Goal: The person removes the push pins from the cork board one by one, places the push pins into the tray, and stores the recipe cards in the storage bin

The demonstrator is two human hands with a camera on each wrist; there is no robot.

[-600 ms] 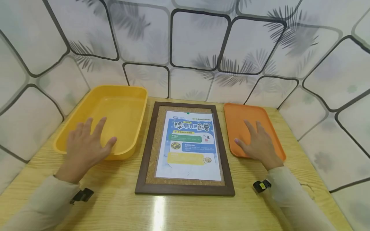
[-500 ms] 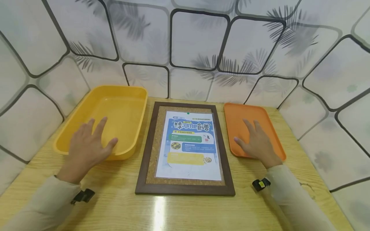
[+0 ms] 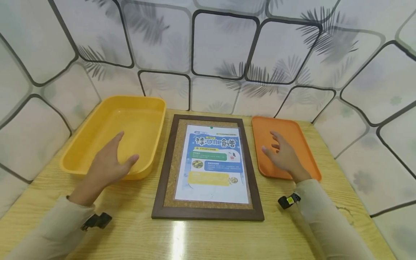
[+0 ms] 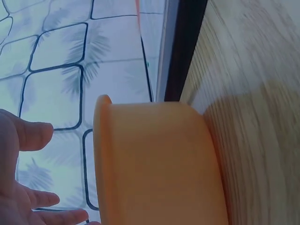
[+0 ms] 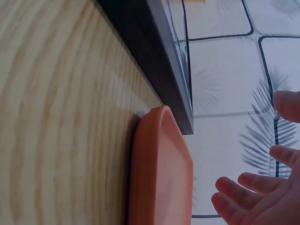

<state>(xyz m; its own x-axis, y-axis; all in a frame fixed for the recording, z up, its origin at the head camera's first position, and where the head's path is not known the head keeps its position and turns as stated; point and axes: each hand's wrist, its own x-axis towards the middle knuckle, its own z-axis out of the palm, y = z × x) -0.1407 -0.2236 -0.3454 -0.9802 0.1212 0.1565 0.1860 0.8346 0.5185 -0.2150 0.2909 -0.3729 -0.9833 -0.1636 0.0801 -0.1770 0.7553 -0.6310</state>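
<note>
Hands turned inward, both unclenched, nr deep yel tub & shallow orng tray

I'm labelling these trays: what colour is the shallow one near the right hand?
The shallow tray is orange; the head view shows it best.

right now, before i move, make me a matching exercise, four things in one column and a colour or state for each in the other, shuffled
1. deep bin
2. framed board
3. shallow tray
4. left hand

A. orange
B. thumb spread out, holding nothing
C. yellow
D. dark brown around the edges

Right pairs: 1-C, 2-D, 3-A, 4-B
</note>
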